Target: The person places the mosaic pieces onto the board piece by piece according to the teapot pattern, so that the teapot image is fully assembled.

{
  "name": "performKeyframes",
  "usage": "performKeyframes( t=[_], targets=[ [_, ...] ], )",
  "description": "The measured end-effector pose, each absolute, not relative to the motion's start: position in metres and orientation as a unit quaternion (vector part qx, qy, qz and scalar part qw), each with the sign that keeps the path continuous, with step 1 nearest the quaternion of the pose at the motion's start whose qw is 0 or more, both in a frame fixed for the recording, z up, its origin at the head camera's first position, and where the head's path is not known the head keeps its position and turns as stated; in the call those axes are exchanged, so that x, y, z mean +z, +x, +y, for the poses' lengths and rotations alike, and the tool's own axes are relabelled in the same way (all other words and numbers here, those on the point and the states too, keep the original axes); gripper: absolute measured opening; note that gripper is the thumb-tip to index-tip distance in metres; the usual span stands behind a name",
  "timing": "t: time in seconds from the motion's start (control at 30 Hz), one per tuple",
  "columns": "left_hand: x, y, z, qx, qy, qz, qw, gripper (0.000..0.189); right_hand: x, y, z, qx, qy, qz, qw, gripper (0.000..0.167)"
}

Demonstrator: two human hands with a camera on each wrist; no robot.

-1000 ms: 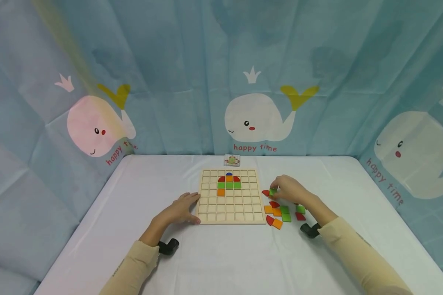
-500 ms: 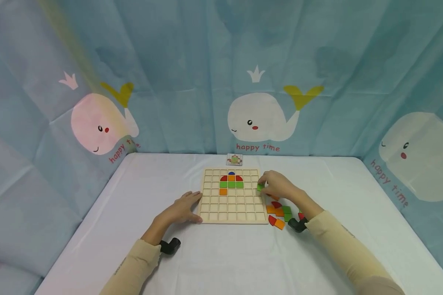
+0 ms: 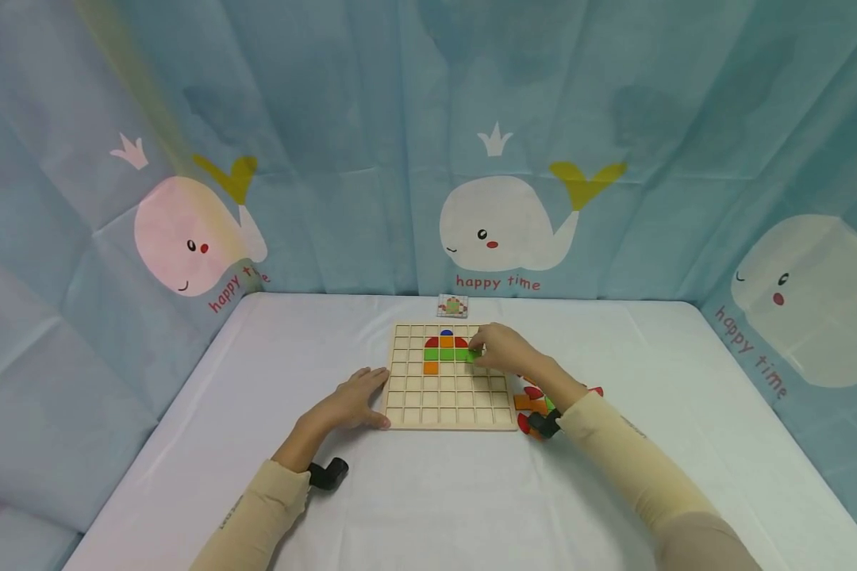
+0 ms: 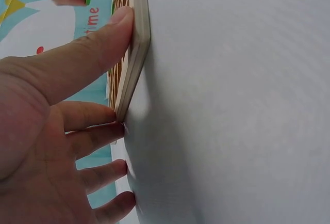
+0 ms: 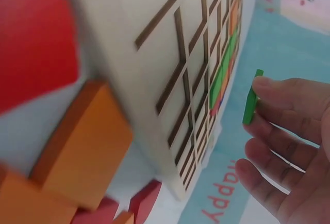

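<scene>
Green tile [image 5: 250, 102] over wooden board [image 3: 448, 400]: I hold the one above the right half of the other. Nearest me, my left hand [image 3: 353, 399] is spread, thumb on the rim by the board's near left corner, forefinger at its left edge; I judge this keeps the board from sliding on the table [image 3: 414, 492]. Beside the right edge, toward the near corner, lie loose pieces [image 3: 524, 402], partly hidden by my forearm, within easy reach of that side. Farther out, my right hand [image 3: 503, 349] pinches the tile between thumb and fingers, a light hold that seems suited to so thin a piece. It is flat and plain bright green; my fingers cover too much to tell its full outline. To its left, set in the cells, come a lone orange square [image 3: 431, 368], then three green squares [image 3: 446, 354], then red quarter-rounds [image 3: 432, 342] flanking another orange square [image 3: 446, 342], then a blue half-round [image 3: 446, 333]. Past the far edge sits a picture card [image 3: 452, 306], in plain sight; behind, a whale-printed curtain [image 3: 371, 222].
</scene>
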State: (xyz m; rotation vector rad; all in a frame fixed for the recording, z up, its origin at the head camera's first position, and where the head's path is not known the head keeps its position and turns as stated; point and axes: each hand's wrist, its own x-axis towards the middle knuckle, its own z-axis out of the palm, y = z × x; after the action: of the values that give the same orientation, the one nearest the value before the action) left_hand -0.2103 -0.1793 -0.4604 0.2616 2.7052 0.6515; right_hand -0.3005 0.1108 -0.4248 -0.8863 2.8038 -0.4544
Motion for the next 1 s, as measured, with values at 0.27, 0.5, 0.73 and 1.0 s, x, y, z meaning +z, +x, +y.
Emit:
performKeyframes(
  t=[0.27,0.5,0.73,1.0],
  targets=[
    [-0.458,-0.211,-0.179,0.234,0.095,0.952,0.171,0.093,-0.433,-0.304,0.092,-0.133,-0.318,0.936,0.069,0.025],
    [-0.459,-0.212,-0.179,0.232,0.101,0.952,0.171,0.093,-0.436,-0.304,0.079,-0.127,-0.336,0.929,0.086,0.024],
    [-0.461,-0.213,-0.178,0.224,0.098,0.954,0.174,0.093,-0.44,-0.306,0.069,-0.135,-0.332,0.928,0.097,0.024],
    [-0.459,-0.212,-0.177,0.223,0.093,0.953,0.181,0.093,-0.442,-0.304,0.063,-0.139,-0.348,0.923,0.093,0.017]
  ],
)
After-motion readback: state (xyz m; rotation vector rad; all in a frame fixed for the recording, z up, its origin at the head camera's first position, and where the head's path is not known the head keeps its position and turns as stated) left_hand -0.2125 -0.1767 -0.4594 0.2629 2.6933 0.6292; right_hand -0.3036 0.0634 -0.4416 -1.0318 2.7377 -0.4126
